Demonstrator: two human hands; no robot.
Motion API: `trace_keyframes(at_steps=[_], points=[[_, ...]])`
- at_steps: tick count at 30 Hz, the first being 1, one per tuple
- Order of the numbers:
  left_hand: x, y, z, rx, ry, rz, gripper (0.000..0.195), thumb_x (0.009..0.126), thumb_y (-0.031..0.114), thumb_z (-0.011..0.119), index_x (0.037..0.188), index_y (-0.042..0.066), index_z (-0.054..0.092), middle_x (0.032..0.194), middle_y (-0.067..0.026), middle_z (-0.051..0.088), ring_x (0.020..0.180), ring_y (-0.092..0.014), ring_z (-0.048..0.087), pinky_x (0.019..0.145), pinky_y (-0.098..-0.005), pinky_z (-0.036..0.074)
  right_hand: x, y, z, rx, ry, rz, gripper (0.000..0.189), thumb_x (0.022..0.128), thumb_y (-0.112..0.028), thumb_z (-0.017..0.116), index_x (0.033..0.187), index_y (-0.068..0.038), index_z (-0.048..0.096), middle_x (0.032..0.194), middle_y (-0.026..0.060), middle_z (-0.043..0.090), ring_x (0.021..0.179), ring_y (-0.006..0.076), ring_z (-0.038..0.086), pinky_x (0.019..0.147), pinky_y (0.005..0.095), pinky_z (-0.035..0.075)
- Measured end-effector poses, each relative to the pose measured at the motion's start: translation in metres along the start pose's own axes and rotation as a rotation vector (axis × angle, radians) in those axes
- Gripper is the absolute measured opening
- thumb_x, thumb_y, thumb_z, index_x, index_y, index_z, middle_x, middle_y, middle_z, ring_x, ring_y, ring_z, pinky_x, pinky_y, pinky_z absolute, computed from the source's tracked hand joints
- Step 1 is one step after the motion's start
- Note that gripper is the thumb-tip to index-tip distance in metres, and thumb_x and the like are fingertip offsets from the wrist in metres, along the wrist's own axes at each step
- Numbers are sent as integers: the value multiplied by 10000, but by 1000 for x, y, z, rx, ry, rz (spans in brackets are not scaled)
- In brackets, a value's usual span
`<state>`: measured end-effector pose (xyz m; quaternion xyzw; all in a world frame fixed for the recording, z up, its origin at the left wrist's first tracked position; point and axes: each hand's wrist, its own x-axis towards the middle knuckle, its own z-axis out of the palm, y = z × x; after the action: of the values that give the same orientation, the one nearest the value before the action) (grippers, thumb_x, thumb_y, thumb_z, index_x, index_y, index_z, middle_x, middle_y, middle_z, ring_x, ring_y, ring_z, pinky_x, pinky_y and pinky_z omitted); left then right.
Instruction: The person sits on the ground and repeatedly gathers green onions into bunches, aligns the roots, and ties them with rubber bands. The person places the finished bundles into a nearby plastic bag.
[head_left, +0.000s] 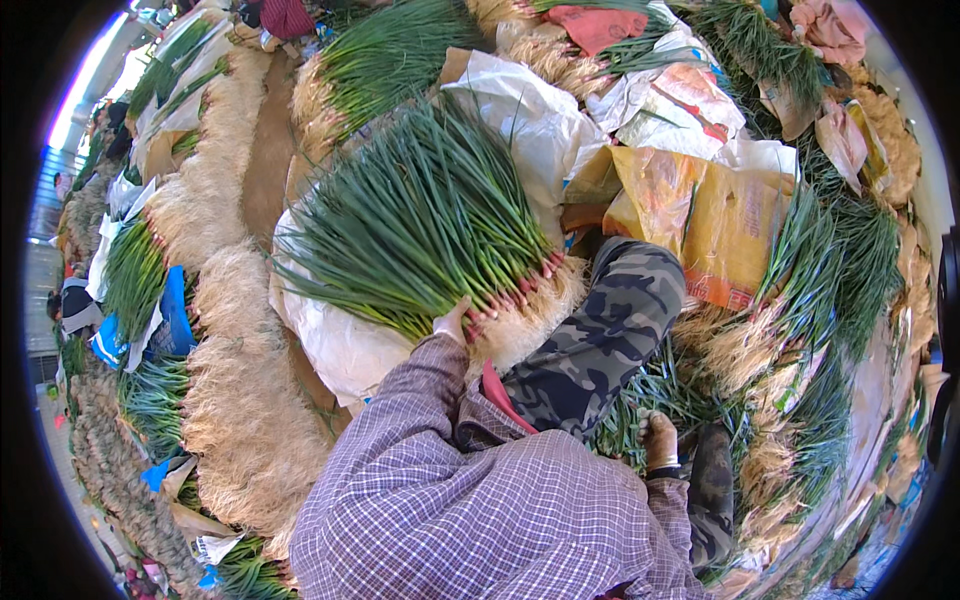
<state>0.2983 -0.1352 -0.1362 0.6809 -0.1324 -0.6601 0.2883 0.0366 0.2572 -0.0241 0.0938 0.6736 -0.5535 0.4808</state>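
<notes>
A broad stack of spring onions lies before me, green leaves pointing away to the upper left. Their reddish bulbs and pale, stringy roots face my camouflage-trousered knee. At the stack's near end, my left hand grips stalks just above the bulbs; some of its fingers are hidden. Under the stack spreads a white woven plastic sheet. Low at my right side, my right hand is beside loose green leaves. Its fingers look curled, and whether they hold anything cannot be made out.
A long row of rooted spring onions runs along the left, past a bare strip of brown floor. Beyond my knee lies a yellow printed sack. More spring onions are heaped at right, and another bunch lies ahead.
</notes>
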Motion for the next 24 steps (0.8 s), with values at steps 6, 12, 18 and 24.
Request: trace_keyframes(at_steps=[6, 12, 18, 24], points=[[22, 0, 20, 161, 60, -53, 586, 864, 336, 673, 1276, 16, 406, 952, -205, 633, 699, -279, 623, 543, -426, 497, 1, 24, 1, -106, 27, 65, 284, 971, -269, 496, 972, -40, 664, 692, -25, 569, 540, 83, 482, 499, 224, 394], [15, -37, 89, 230, -173, -414, 530, 975, 537, 378, 1092, 42, 531, 864, -113, 592, 733, -257, 576, 645, -436, 510, 5, 41, -48, -178, 107, 14, 232, 929, -235, 547, 969, -40, 665, 748, 31, 634, 626, 123, 579, 573, 247, 458], [73, -22, 23, 170, -379, -285, 520, 984, 558, 310, 934, 138, 612, 602, 45, 497, 461, -45, 339, 378, -194, 262, 14, -1, -41, -1012, 65, -295, 384, 875, -358, 604, 1139, -83, 653, 1112, 184, 649, 1033, 353, 615, 894, 394, 487], [9, 46, 53, 403, -258, -51, 305, 761, 224, 663, 1014, 69, 590, 769, -139, 579, 667, -288, 561, 580, -430, 439, 10, -100, -56, -584, 635, -595, 310, 856, -219, 621, 1128, -72, 634, 920, 161, 655, 844, 311, 639, 733, 396, 517]])
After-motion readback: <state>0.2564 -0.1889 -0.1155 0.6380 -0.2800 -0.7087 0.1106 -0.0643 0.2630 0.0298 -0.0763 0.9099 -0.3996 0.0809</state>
